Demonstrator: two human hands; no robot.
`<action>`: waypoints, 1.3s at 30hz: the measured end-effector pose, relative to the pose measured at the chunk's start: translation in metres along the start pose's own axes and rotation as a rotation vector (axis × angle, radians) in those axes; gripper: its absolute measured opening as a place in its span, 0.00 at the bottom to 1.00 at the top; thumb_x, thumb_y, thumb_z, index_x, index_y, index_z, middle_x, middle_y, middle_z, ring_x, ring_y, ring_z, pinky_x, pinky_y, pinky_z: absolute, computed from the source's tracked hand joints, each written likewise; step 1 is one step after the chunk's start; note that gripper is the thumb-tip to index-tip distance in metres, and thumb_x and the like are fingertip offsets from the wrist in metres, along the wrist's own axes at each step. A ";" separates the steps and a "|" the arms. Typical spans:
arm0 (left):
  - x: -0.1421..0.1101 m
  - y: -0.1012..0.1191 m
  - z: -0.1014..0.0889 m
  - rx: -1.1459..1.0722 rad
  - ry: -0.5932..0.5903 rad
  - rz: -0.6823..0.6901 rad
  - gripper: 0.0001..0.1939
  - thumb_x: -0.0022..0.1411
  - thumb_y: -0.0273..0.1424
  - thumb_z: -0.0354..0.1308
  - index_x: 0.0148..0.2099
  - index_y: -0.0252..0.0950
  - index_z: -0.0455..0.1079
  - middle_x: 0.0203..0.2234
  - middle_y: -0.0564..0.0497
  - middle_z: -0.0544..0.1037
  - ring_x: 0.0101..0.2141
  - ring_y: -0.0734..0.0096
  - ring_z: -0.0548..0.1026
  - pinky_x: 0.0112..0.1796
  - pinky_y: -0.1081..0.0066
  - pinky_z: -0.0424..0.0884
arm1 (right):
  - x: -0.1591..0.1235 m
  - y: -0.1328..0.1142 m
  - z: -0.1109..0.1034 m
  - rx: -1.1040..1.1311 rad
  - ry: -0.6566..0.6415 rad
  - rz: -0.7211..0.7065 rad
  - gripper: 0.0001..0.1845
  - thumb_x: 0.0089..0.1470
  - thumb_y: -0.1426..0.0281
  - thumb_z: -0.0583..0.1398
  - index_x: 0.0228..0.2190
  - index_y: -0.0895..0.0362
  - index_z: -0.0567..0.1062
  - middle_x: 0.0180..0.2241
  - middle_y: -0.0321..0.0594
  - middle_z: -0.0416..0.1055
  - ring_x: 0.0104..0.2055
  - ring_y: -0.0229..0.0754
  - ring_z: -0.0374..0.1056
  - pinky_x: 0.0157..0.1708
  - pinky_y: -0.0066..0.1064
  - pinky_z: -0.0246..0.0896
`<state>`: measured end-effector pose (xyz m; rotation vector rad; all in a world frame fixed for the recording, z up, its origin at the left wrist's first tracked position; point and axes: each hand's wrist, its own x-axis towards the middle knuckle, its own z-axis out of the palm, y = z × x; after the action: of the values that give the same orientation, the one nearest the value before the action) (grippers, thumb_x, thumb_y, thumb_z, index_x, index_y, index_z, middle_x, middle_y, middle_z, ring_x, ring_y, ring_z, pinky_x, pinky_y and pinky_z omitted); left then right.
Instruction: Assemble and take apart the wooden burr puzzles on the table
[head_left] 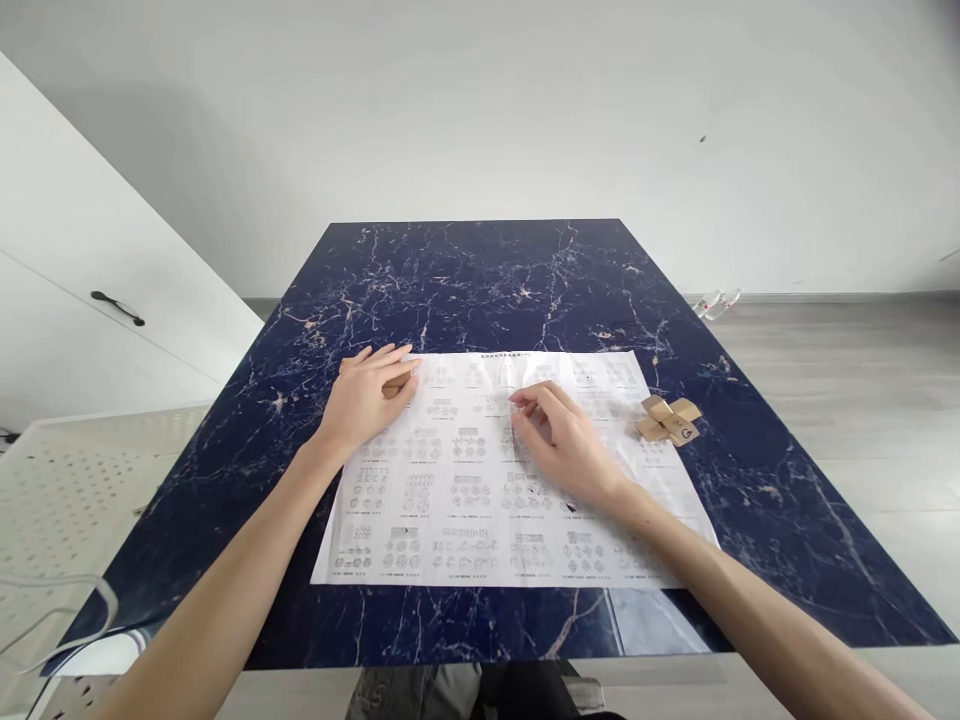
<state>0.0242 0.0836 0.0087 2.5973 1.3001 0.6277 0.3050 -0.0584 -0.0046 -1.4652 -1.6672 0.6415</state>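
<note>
A white instruction sheet (469,500), printed with rows of small line diagrams, lies flat and slightly creased on the dark blue marbled table (465,290). My left hand (371,395) rests at the sheet's upper left corner, fingers stretched out, partly over the paper and partly over the tabletop. Over the sheet's middle right is my right hand (555,435), its fingers loosely bent and the thumb apart from them, holding nothing I can see. A wooden interlocking puzzle (667,420) with a dark mark on one face sits at the sheet's right edge, apart from both hands.
Left of the table stand a white cabinet (112,250) with a black handle and a perforated cream-coloured surface (97,490) with a white cable (105,590). A pale wall (480,110) rises behind. Clear items (718,303) show beyond the right table edge.
</note>
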 end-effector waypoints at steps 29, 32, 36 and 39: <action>-0.031 0.054 0.011 -0.123 -0.215 0.355 0.27 0.81 0.46 0.51 0.74 0.43 0.65 0.74 0.45 0.66 0.74 0.56 0.62 0.72 0.51 0.60 | -0.054 0.064 -0.118 -0.599 0.220 0.201 0.34 0.68 0.43 0.57 0.62 0.53 0.73 0.60 0.59 0.73 0.56 0.63 0.75 0.49 0.48 0.72; -0.031 0.053 0.012 -0.118 -0.209 0.374 0.26 0.81 0.46 0.52 0.74 0.43 0.64 0.74 0.45 0.66 0.74 0.56 0.62 0.72 0.52 0.62 | -0.057 0.069 -0.113 -0.592 0.183 0.207 0.35 0.65 0.44 0.61 0.62 0.53 0.73 0.59 0.57 0.74 0.55 0.62 0.76 0.47 0.46 0.73; -0.031 0.052 0.013 -0.113 -0.207 0.379 0.26 0.81 0.45 0.53 0.73 0.41 0.66 0.74 0.44 0.67 0.74 0.55 0.63 0.72 0.51 0.62 | -0.057 0.074 -0.105 -0.555 0.197 0.182 0.25 0.64 0.50 0.61 0.55 0.52 0.78 0.52 0.53 0.78 0.49 0.60 0.77 0.47 0.47 0.73; -0.031 0.051 0.014 -0.121 -0.192 0.387 0.24 0.81 0.44 0.53 0.72 0.41 0.68 0.72 0.42 0.69 0.73 0.54 0.65 0.71 0.50 0.64 | -0.055 0.068 -0.101 -0.478 0.265 0.188 0.18 0.63 0.54 0.61 0.47 0.51 0.79 0.50 0.51 0.80 0.48 0.59 0.77 0.47 0.48 0.72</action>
<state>0.0503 0.0287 0.0040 2.7442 0.6865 0.4772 0.4271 -0.1118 -0.0171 -1.9664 -1.5459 0.1311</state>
